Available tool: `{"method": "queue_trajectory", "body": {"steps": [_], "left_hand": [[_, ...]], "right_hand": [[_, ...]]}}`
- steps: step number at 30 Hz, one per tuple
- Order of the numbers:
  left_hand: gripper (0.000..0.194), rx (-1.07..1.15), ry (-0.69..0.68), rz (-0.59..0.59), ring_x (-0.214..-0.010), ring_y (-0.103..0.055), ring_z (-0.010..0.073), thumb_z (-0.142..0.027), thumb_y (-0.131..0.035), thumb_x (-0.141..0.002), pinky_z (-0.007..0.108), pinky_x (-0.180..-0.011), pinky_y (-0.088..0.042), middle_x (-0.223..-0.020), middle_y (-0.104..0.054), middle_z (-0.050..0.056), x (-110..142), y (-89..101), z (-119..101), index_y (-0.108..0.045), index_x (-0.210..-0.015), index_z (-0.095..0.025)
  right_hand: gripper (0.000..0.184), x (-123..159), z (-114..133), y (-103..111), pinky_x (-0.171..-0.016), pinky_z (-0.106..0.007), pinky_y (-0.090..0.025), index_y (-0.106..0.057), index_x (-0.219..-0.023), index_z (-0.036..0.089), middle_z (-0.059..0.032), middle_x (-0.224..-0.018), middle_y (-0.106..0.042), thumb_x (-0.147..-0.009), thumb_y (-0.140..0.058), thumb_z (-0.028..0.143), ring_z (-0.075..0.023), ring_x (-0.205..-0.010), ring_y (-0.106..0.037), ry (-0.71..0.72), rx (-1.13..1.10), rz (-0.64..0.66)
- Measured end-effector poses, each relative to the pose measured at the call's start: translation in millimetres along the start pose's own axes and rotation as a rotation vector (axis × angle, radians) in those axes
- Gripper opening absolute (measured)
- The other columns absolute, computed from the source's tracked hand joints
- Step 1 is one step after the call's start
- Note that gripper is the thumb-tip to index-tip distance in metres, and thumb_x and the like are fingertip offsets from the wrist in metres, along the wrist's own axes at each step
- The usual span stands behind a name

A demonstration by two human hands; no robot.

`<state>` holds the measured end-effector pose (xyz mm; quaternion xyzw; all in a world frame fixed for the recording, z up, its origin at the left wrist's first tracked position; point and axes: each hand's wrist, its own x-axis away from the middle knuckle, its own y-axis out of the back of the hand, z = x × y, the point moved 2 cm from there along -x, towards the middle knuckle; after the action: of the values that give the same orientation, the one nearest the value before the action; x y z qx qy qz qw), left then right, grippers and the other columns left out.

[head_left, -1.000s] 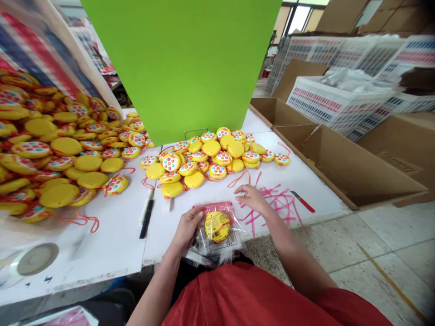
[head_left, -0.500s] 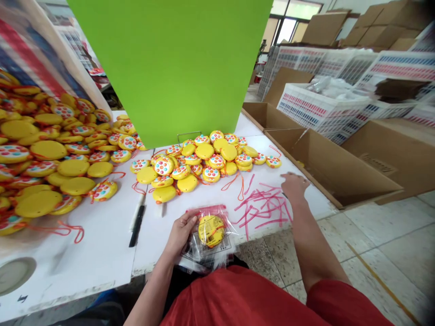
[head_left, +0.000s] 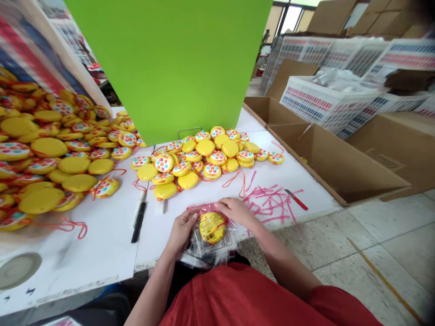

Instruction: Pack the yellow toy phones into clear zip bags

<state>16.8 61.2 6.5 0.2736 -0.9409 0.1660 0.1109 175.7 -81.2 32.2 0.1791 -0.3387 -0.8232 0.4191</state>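
Note:
A clear plastic zip bag [head_left: 224, 242] with a pink top strip lies at the table's front edge, over more clear bags. Inside it is a round yellow toy [head_left: 211, 227], its back with a printed label facing up. My left hand [head_left: 182, 229] pinches the bag's upper left corner between thumb and fingers. At the upper right corner, my right hand [head_left: 236, 211] has its fingers closed on the pink strip. To the right, a small knife with a red handle [head_left: 299, 201] rests on the table beside loose pink strips [head_left: 268, 203].
Yellow toys with coloured dots [head_left: 205, 147] are heaped mid-table, and a larger pile [head_left: 50, 149] spreads at left. Behind stands a green board [head_left: 170, 68]. A black-handled tool [head_left: 138, 222] lies left. Open cardboard boxes [head_left: 326, 163] and white crates [head_left: 326, 99] stand at right.
My right hand has come from the right side of the table to the bag's upper right corner. The red-handled knife now shows on the table. My left hand keeps its grip.

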Motion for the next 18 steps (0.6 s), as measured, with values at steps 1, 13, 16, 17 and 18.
{"method": "queue_trajectory", "body": {"steps": [1,13,16,17,18], "left_hand": [[0.048,-0.004,-0.008,-0.001,-0.08,-0.068,0.0195,-0.045,-0.077,-0.068,0.032,-0.078,-0.053,-0.09,-0.074,0.007,0,0.3,0,-0.069,-0.103,-0.014],[0.031,0.061,0.007,0.056,-0.092,-0.068,0.0217,-0.032,-0.07,-0.073,0.034,-0.085,-0.053,-0.099,-0.073,0.009,-3,4.9,5,-0.071,-0.098,-0.014],[0.008,0.051,0.006,0.001,-0.073,-0.066,0.0159,-0.024,-0.064,-0.07,0.027,-0.072,-0.053,-0.077,-0.07,0.003,-3,7.8,6,-0.065,-0.07,-0.016],[0.007,0.065,0.002,-0.003,-0.069,-0.064,0.0147,-0.022,-0.062,-0.069,0.026,-0.069,-0.052,-0.072,-0.067,0.001,-2,7.8,5,-0.062,-0.066,-0.016],[0.006,0.089,-0.004,0.004,-0.066,-0.062,0.0139,-0.022,-0.061,-0.068,0.026,-0.068,-0.052,-0.069,-0.065,0.0,-1,7.2,4,-0.06,-0.066,-0.016]], "right_hand": [[0.021,-2,0,-5,-0.067,-0.026,-0.041,-0.068,-0.077,0.019,-0.0036,-0.076,-0.07,-0.087,-0.055,0.032,-0.0169,-0.071,-0.061,0.007,-0.077,0.01],[0.022,-5,-38,7,-0.054,-0.023,-0.041,-0.067,-0.086,0.017,0.0025,-0.06,-0.062,-0.069,-0.056,0.026,-0.0121,-0.054,-0.054,-0.136,-0.615,0.032],[0.011,-7,-38,4,-0.054,-0.023,-0.041,-0.063,-0.07,0.017,0.0017,-0.059,-0.061,-0.066,-0.055,0.025,-0.0122,-0.054,-0.053,-0.145,-0.644,0.019],[0.009,-8,-38,3,-0.054,-0.024,-0.041,-0.062,-0.067,0.018,0.0019,-0.058,-0.06,-0.065,-0.055,0.024,-0.0123,-0.054,-0.053,-0.143,-0.643,0.014],[0.008,-9,-38,2,-0.053,-0.024,-0.04,-0.06,-0.065,0.018,0.0022,-0.057,-0.058,-0.066,-0.054,0.023,-0.0124,-0.054,-0.052,-0.141,-0.639,0.008]]}}
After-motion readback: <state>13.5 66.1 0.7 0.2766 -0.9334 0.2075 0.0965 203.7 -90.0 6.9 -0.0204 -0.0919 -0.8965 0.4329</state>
